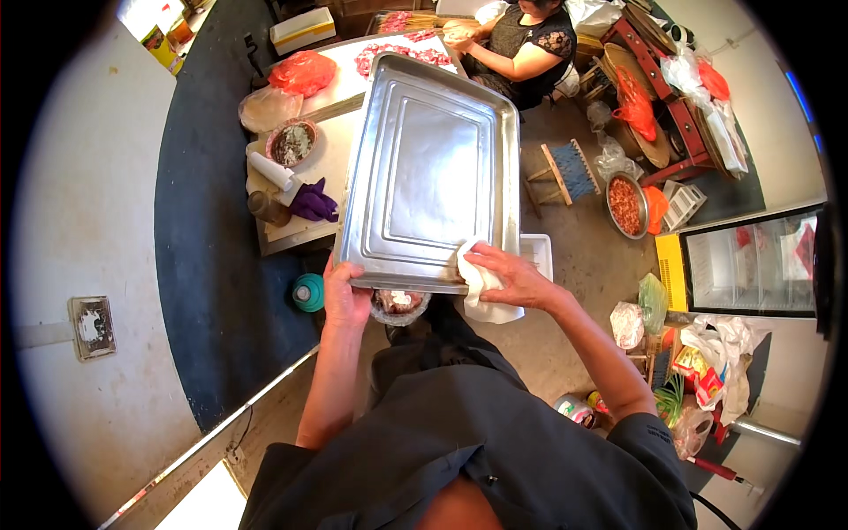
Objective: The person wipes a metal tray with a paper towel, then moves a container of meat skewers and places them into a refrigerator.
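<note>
A rectangular stainless steel tray [434,165] is held up in front of me, its shallow inside facing the camera. My left hand [347,295] grips its near left corner, the thumb over the rim. In my right hand [517,275] is a white cloth [483,285], pressed on the near right corner of the tray. Behind the tray, red raw meat pieces [377,58] lie on a white table surface. Below the near rim a bowl with meat [399,303] partly shows. The tray hides part of the table.
A co-worker [523,50] sits at the table's far side. On the left stand a bowl of dark contents [291,144], a purple cloth [313,201] and a jar [268,208]. A woven stool [568,172] and a metal basin of reddish food [626,204] are on the right, near a glass-fronted fridge [748,262].
</note>
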A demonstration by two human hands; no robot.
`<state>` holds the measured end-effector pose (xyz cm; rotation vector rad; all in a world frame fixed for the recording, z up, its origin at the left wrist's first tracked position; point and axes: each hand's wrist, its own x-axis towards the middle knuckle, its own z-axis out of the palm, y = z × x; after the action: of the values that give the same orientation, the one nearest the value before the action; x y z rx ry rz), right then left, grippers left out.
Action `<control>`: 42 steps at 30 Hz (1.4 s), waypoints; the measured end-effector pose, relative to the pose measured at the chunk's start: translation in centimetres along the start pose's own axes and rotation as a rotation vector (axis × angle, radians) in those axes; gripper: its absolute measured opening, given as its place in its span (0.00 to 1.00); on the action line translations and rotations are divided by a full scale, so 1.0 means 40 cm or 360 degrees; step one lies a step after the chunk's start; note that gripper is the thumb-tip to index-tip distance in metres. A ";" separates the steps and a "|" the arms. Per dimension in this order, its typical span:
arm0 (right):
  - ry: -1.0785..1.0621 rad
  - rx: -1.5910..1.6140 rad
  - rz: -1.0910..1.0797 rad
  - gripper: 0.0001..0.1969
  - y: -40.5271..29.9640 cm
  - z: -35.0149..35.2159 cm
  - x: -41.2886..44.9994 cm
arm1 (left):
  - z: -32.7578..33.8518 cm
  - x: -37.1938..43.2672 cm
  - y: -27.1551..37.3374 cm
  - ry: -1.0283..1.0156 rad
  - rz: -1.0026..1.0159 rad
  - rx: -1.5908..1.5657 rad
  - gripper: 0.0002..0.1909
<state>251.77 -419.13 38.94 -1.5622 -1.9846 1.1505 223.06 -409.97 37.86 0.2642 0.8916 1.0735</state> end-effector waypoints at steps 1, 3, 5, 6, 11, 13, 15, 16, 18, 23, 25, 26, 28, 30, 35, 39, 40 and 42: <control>-0.0013 0.0018 -0.0012 0.33 -0.007 0.001 0.001 | -0.004 0.001 0.003 0.0010 -0.0027 0.0017 0.29; -0.0054 0.0026 0.0002 0.32 -0.004 0.004 0.001 | -0.008 0.009 0.001 0.0016 -0.0022 0.0012 0.29; -0.0092 0.0030 0.0015 0.31 0.000 0.012 0.000 | -0.009 0.009 0.001 0.0015 -0.0018 0.0007 0.29; -0.0076 0.0072 -0.0017 0.30 0.004 0.022 -0.001 | -0.001 0.006 0.001 0.0019 -0.0009 0.0011 0.29; -0.0088 0.0080 -0.0034 0.28 0.004 0.046 -0.003 | 0.004 0.000 -0.005 0.0026 -0.0024 0.0019 0.28; -0.0059 0.0095 -0.0033 0.28 -0.007 0.056 -0.002 | 0.001 -0.002 -0.009 0.0082 -0.0023 0.0029 0.29; 0.0035 0.0066 -0.0030 0.29 -0.010 0.063 0.001 | 0.006 0.002 -0.012 0.0081 -0.0048 0.0022 0.29; 0.0087 0.0062 -0.0053 0.29 -0.008 0.068 0.001 | 0.010 0.004 -0.014 0.0074 -0.0070 0.0012 0.29; -0.0016 -0.0020 0.0021 0.29 -0.004 0.067 0.011 | 0.022 0.004 -0.016 0.0040 -0.0062 0.0004 0.29; -0.0017 -0.0011 0.0023 0.22 0.024 0.094 0.017 | 0.026 0.012 -0.018 -0.0058 -0.0024 0.0023 0.28; -0.0028 0.0172 0.0045 0.21 0.032 0.096 0.015 | 0.021 0.014 -0.016 -0.0041 -0.0033 0.0039 0.28; -0.0039 0.0356 0.0065 0.21 0.035 0.094 0.013 | 0.018 0.014 -0.014 -0.0024 -0.0042 0.0056 0.27; -0.0094 0.0606 0.0273 0.20 0.021 0.072 0.007 | 0.009 0.013 -0.009 0.0021 -0.0058 0.0072 0.27; -0.0104 0.1443 0.0698 0.17 0.027 0.058 0.002 | -0.001 0.013 -0.007 0.0062 -0.0079 0.0084 0.27; 0.0384 0.1976 0.0758 0.19 0.053 0.002 0.008 | -0.007 0.021 0.024 -0.0115 0.0077 0.0110 0.28; 0.0727 0.2064 0.0725 0.17 0.072 -0.063 0.041 | -0.018 0.031 0.045 -0.0070 0.0122 0.0105 0.27; 0.0766 0.2021 0.0713 0.16 0.078 -0.071 0.052 | -0.009 0.023 0.051 -0.0048 0.0139 0.0101 0.26; 0.0808 0.1978 0.0703 0.15 0.094 -0.072 0.066 | -0.018 0.028 0.051 -0.0055 0.0154 0.0102 0.27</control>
<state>255.32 -415.42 37.23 -1.3211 -0.3504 1.4749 221.42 -408.19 38.03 0.3816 0.8904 1.1276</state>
